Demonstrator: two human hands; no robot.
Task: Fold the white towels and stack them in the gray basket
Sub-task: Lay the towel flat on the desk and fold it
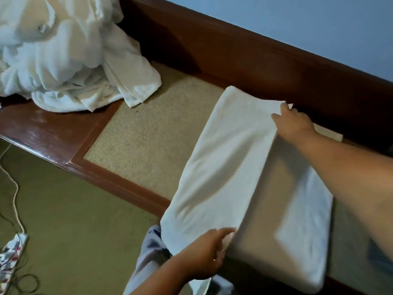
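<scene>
The left hand (209, 255) pinches the near corner of a white terry towel (223, 162) and the right hand (292, 122) pinches the far corner, holding a fold raised. The towel lies on a red-brown wooden desk (42, 128) with a tan woven inlay, near a heap of crumpled white towels (63, 50). A blue wall (297, 22) stands behind.

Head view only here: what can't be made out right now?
The gray basket: nowhere in the head view, so its place is unknown.
The pile of white towels: cut off by the top and left edges; count unclear.
The towel being folded: its right part is hidden under the right forearm, and its surface is blurred.
The left hand grip: some fingers are hidden under the towel's fold.
</scene>
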